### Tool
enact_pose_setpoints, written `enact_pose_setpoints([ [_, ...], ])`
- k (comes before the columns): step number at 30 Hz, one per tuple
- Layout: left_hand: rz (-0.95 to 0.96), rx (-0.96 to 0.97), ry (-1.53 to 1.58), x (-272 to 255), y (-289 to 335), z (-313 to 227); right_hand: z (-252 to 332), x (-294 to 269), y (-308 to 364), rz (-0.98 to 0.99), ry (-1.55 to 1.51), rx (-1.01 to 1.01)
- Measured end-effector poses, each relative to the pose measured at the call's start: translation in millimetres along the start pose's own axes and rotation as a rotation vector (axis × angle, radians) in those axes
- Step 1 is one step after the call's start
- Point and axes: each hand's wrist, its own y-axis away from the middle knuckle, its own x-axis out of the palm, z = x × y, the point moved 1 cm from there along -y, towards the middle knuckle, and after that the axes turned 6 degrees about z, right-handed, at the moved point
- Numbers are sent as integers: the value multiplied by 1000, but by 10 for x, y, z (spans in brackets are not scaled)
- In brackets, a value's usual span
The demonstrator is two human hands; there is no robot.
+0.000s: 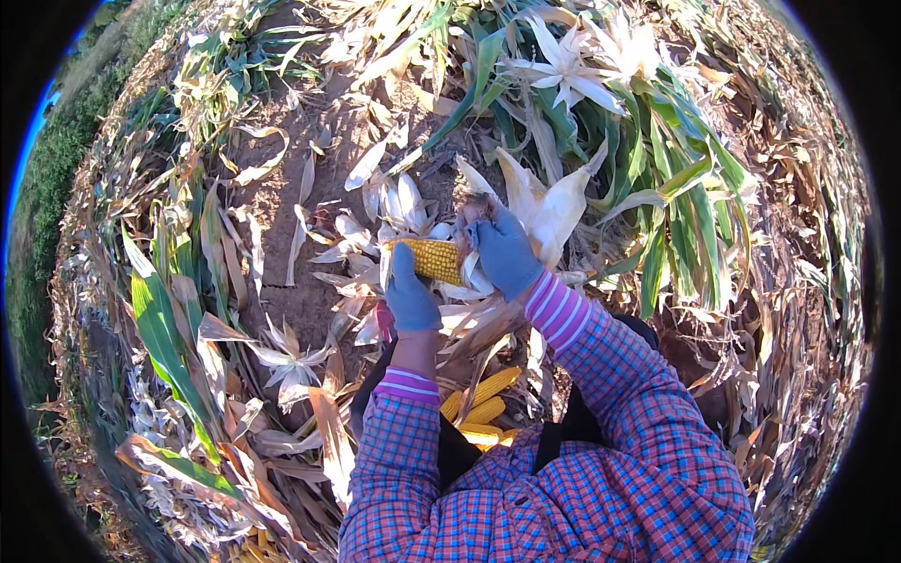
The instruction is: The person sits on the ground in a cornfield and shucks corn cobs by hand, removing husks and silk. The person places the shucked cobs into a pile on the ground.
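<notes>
Both my hands wear grey-blue gloves and meet over a yellow ear of corn [430,258] in front of me. My left hand [411,293] grips the ear near its left end, thumb up along the kernels. At the ear's right end, my right hand [507,251] is closed on the pale husk and brown silk [475,212], which are partly peeled off the kernels. Large whitish husk leaves [547,202] spread out just beyond my right hand. Below my forearms, several bare yellow ears [484,409] lie in a pile close to my body.
Green and dry corn stalks [671,197] are heaped at the far right. More stalks [174,319] lie along the left. Empty opened husks [293,361] and dry leaves litter the brown soil [291,188]. Green bushes [66,178] border the field at the far left.
</notes>
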Motion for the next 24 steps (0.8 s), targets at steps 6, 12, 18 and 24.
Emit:
enact_pose_setpoints([
  [6,18,-143,95,45,-44,222,294,172,94,-75,-368,169],
  [12,-6,-50,140,-82,-164,205,472,244,207,85,-321,44],
  [18,-140,269,138,-275,-371,-420,681,-169,323,-62,-313,154],
  [24,-217,310,34,-252,-374,-233,273,-529,147,-189,-361,243],
])
